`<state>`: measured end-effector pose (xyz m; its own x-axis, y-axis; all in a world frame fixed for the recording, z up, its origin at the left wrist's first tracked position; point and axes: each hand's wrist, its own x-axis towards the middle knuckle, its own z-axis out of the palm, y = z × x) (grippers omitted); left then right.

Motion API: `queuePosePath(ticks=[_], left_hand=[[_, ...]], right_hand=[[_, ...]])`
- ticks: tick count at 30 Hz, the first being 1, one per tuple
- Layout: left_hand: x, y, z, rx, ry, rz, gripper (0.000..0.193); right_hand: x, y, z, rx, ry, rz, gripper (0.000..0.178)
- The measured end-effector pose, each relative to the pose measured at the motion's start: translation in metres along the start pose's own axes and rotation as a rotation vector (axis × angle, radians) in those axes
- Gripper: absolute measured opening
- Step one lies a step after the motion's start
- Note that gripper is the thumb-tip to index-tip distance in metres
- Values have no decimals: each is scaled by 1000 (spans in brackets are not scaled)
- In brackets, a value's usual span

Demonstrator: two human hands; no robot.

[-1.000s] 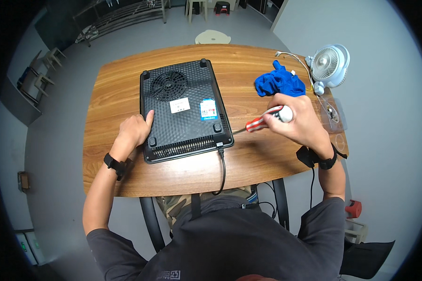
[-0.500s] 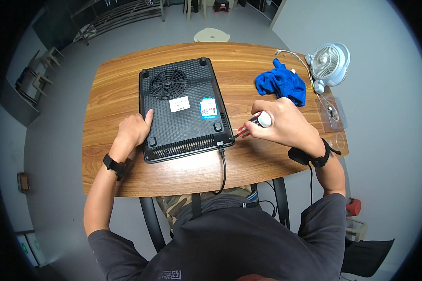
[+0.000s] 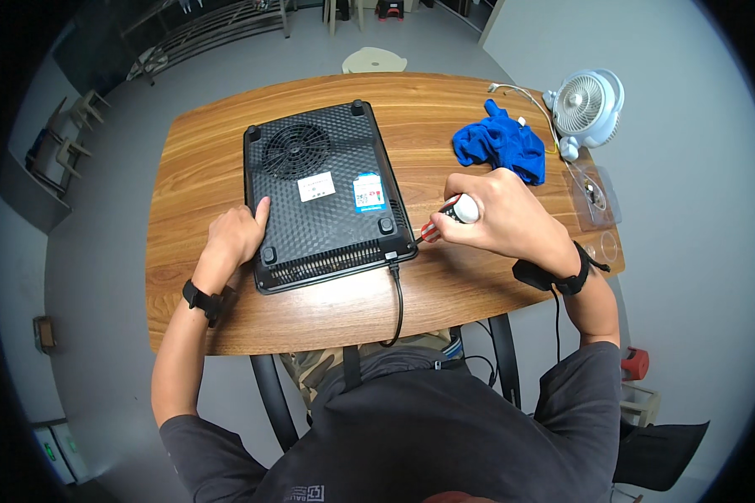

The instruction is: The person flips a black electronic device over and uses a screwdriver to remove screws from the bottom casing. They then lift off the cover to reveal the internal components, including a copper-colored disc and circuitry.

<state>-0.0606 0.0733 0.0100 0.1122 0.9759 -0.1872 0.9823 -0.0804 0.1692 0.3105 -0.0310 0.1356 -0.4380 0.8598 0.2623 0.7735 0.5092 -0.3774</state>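
A black induction cooker (image 3: 315, 225) lies upside down on the wooden table, showing its round fan grille, rubber feet and two labels. Along its left edge my left hand (image 3: 233, 235) is closed, thumb on the underside and the other fingers partly hidden at the side. My right hand (image 3: 509, 216) is wrapped round the handle of a screwdriver (image 3: 464, 208) with a white end and red and black parts. The screwdriver is tilted, its shaft pointing at the cooker's near right corner; the tip's contact there is too small to make out. A black power cord (image 3: 401, 306) runs from the cooker's near side over the table edge.
Beyond my right hand lies a crumpled blue cloth (image 3: 501, 144). A small white fan (image 3: 585, 105) with a cable stands at the table's right edge, near a clear plastic tray (image 3: 594, 199). A pale stool (image 3: 374, 60) stands past the far edge.
The view has shifted slightly. Both hands keep their places on the cooker and the screwdriver, with no clear movement of either thing.
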Motion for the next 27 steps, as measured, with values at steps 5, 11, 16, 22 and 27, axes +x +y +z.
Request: queuePosePath(ticks=[5,11,16,22,27], left_hand=[[-1,0,-1,-1,-5,-4,85],[-2,3,-4,3,-23,-7,85],[-3,3,-5,3,-29,-14,85],[-3,4,-6,12,-28,-13,85],[-1,2,-3,25,-19,-12,85]], right_hand=[[-1,0,2,15,22,-26,37],[-2,0,2,6,21,-35,36],[-1,0,2,7,16,-29,38],[-1,-1,1,-14,4,-21,35],[0,1,2,-11,-18,-16,37]])
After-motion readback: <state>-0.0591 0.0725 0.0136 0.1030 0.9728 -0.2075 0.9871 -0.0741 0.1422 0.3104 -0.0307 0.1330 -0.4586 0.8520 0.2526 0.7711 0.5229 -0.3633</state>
